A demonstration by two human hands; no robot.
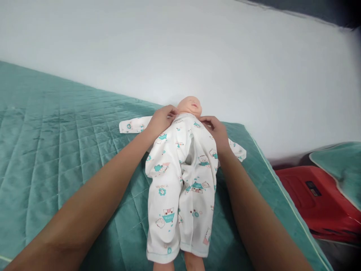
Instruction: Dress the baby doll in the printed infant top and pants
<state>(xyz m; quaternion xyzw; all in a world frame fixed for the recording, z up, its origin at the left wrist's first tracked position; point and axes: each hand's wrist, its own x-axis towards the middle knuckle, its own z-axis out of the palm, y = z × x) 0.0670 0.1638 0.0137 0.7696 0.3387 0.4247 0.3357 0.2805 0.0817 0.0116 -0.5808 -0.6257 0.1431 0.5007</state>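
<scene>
A baby doll (191,105) lies on its back on a teal quilted bed cover (56,143), head towards the wall. It wears a white romper (177,180) printed with small teal and pink pictures, open down the chest. My left hand (161,119) pinches the romper's collar at the doll's shoulder on the left side. My right hand (214,128) grips the collar on the other side, fingers curled into the cloth. Both sleeves lie spread out flat. The doll's bare feet stick out at the bottom edge.
A plain white wall (225,56) runs behind the bed. To the right, below the bed's edge, sits a red plastic object (316,199) with a second piece of teal cloth (341,165) over it.
</scene>
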